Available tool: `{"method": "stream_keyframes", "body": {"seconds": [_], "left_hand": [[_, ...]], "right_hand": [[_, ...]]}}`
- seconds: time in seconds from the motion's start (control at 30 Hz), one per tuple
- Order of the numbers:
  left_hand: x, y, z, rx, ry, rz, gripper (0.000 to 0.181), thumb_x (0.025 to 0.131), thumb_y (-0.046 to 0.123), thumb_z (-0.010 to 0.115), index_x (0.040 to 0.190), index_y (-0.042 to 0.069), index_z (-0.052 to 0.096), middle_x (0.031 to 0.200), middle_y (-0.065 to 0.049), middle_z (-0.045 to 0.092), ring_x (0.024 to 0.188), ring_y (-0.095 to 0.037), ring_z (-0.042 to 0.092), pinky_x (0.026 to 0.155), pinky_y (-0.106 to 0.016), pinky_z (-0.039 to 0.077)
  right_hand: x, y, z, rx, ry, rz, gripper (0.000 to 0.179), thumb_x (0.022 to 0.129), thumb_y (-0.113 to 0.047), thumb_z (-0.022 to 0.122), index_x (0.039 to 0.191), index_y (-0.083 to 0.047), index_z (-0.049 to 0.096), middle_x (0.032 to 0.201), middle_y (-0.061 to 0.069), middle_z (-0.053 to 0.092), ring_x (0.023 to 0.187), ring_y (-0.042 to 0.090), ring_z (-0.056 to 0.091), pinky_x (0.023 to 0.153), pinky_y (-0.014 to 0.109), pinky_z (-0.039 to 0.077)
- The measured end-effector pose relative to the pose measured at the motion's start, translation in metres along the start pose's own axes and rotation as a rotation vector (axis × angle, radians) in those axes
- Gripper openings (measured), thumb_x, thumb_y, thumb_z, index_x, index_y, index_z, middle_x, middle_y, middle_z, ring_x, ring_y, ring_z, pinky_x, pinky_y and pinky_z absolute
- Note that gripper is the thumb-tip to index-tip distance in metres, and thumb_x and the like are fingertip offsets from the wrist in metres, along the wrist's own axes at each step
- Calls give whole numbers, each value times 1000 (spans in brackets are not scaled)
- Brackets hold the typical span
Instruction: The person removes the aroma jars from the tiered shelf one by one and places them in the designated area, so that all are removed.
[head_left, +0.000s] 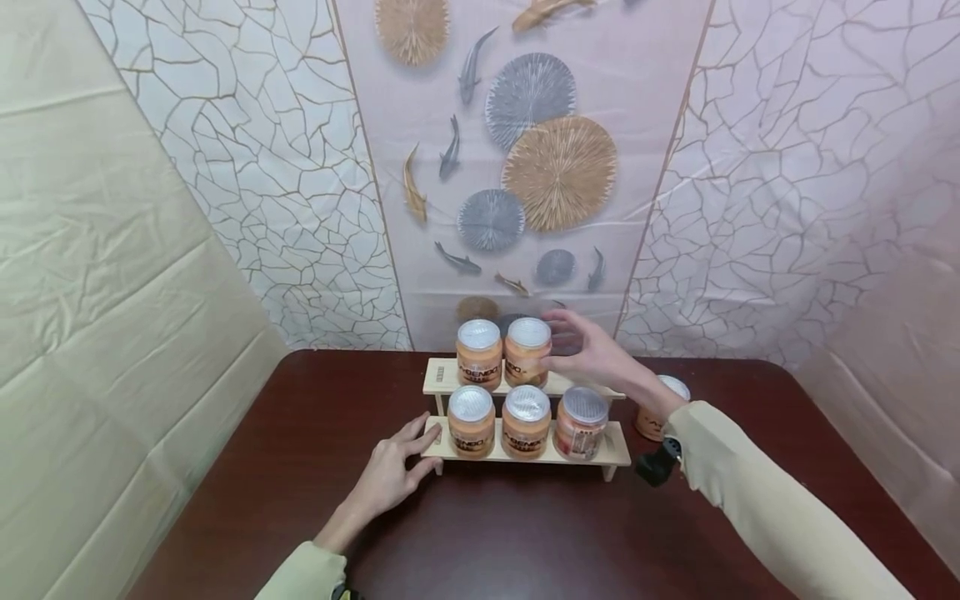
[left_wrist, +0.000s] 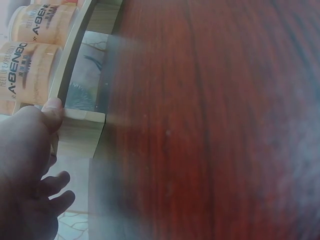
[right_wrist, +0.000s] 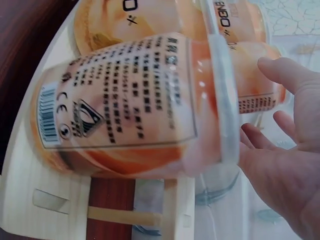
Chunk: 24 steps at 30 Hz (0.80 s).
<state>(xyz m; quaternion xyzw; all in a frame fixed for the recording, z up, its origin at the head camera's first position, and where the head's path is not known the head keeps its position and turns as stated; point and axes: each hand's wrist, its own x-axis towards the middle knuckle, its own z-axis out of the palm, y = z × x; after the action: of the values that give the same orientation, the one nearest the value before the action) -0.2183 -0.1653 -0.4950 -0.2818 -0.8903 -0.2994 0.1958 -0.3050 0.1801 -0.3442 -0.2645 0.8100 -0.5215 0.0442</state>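
A two-tier wooden rack [head_left: 617, 446] stands on the table with lidded orange jars on both tiers. My left hand [head_left: 390, 471] holds the left end of its lower tier; in the left wrist view the thumb [left_wrist: 53, 111] lies on the board's edge. Beside the right jar [head_left: 528, 362] on the upper tier is my right hand [head_left: 596, 354], its fingers spread. In the right wrist view this hand [right_wrist: 285, 160] has its thumb close to that jar [right_wrist: 252, 75]; whether they touch I cannot tell. Another jar [head_left: 480, 354] stands left of it on that tier.
Three jars line the lower tier, the rightmost jar [head_left: 581, 425] showing its printed back label. A separate jar [head_left: 649, 423] stands on the dark red-brown table [head_left: 300, 433] right of the rack, partly behind my right forearm. Patterned cloth [head_left: 525, 275] hangs behind the table.
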Motion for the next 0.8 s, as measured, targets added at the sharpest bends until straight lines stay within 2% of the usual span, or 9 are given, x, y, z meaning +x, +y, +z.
{"method": "stream_keyframes", "body": {"seconds": [0.3,0.57,0.8], "left_hand": [[0,-3,2,-6,-8,-6,50,88,22,79,132,3,66,139,-29,52,123,-41,55,92,-55,51],[0,-3,1,-1,-15,-19,50,88,22,79,132,4,66,140,-28,52,124,-42,54,93,-55,50],[0,-3,1,6,-11,-9,50,87,23,79,132,4,66,140,-28,52,124,-42,55,93,-56,50]], "right_hand": [[1,3,8,-14,6,41,77,84,-4,80,149,-5,39,139,24,51,126,46,50,95,53,50],[3,4,12,-58,43,-27,77,82,-4,82,148,-4,41,136,22,55,128,44,48,103,59,41],[3,5,14,-17,37,-55,75,83,1,80,147,-4,41,132,22,56,123,47,52,100,58,44]]}}
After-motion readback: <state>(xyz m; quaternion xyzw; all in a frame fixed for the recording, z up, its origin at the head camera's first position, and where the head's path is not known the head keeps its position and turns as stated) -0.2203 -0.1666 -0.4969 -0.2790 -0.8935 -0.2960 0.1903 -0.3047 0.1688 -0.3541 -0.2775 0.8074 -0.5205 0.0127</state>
